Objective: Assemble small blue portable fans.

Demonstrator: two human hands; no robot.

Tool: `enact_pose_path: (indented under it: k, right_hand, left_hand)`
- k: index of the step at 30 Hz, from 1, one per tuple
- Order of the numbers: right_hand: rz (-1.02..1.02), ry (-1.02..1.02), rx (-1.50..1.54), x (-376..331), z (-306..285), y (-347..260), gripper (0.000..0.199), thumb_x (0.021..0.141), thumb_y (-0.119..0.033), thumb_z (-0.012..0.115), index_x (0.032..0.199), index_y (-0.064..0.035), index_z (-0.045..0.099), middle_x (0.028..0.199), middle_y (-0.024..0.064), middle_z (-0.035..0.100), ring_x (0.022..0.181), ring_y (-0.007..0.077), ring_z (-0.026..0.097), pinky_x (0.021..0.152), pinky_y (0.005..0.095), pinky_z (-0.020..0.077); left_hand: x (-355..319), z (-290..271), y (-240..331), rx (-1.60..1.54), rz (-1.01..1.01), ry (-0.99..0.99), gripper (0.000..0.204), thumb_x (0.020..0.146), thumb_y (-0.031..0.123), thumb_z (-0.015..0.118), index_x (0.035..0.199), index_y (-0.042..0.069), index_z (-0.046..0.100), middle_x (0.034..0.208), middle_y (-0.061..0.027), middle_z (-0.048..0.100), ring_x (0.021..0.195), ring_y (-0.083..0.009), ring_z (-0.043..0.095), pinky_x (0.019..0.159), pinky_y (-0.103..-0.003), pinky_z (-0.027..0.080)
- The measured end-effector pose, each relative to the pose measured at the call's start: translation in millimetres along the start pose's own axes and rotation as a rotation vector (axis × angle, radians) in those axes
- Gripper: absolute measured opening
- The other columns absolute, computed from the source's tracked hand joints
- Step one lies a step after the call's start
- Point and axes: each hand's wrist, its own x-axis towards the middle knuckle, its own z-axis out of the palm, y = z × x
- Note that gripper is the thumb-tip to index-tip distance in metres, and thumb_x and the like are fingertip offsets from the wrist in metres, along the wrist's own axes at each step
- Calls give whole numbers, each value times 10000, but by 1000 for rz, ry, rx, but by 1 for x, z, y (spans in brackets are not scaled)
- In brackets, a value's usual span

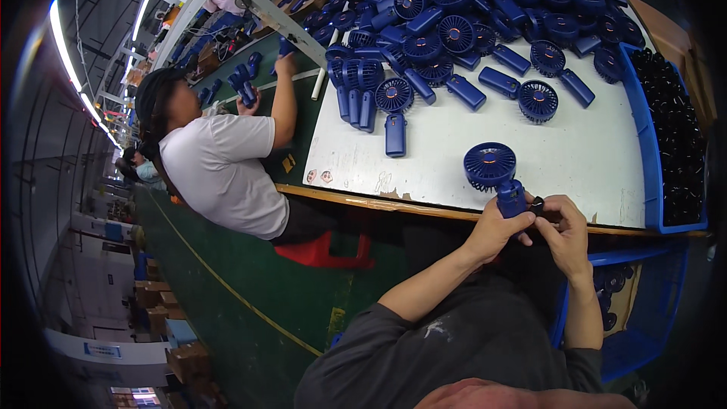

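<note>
My left hand [491, 233] is wrapped round the handle of a dark blue handheld fan [490, 165], whose round head tilts up over the table's front edge. Beside the handle, my right hand [566, 229] pinches a small black part [537, 205] between thumb and fingers, close to my left fingertips. Whether that part touches the handle, I cannot tell. Farther back on the white table [447, 174] lie several more fans of the same kind, one of them a single fan [394, 133] with its handle toward me.
A large pile of blue fans [454, 30] covers the table's far side. Along the right edge stands a blue bin [642, 132] full of black parts. Below the table at right is a blue crate [666, 295]. A co-worker [227, 151] at left handles fans, near a red stool [314, 251].
</note>
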Motion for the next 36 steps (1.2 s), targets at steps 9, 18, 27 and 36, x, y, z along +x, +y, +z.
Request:
enact_pose_path:
  k: [9, 18, 27, 36]
  right_hand:
    - [-556, -200, -653, 30, -7, -49, 319, 755, 20, 703, 1070, 13, 652, 934, 165, 623, 817, 344, 610, 712, 403, 512]
    - [-442, -198, -787, 13, 15, -52, 533, 709, -76, 758, 1218, -25, 609, 1118, 179, 540, 1031, 365, 531, 830, 430, 492]
    - [-279, 15, -569, -21, 37, -22, 712, 728, -116, 780, 1344, 31, 455, 1248, 197, 532, 1136, 345, 530, 982, 447, 428]
    - [17, 281, 294, -33, 20, 8, 521, 989, -324, 529, 1331, 61, 449, 1038, 74, 582, 974, 147, 539, 921, 302, 424]
  left_hand:
    - [-10, -11, -1, 5, -232, -376, 446, 948, 401, 636, 1161, 23, 532, 902, -82, 604, 772, -145, 647, 492, -266, 584]
    - [-11, -6, -7, -192, -204, -175, 593, 1011, 580, 374, 1252, 62, 533, 1121, -108, 625, 1051, -203, 620, 841, -335, 536]
    - [-13, 8, 2, 520, 69, -224, 571, 1019, 381, 443, 1413, -30, 385, 1423, -183, 435, 1333, -286, 409, 1116, -390, 319]
    - [-17, 5, 17, 788, 183, -190, 742, 995, 338, 567, 1496, -80, 214, 1483, -288, 353, 1405, -356, 344, 1151, -420, 281]
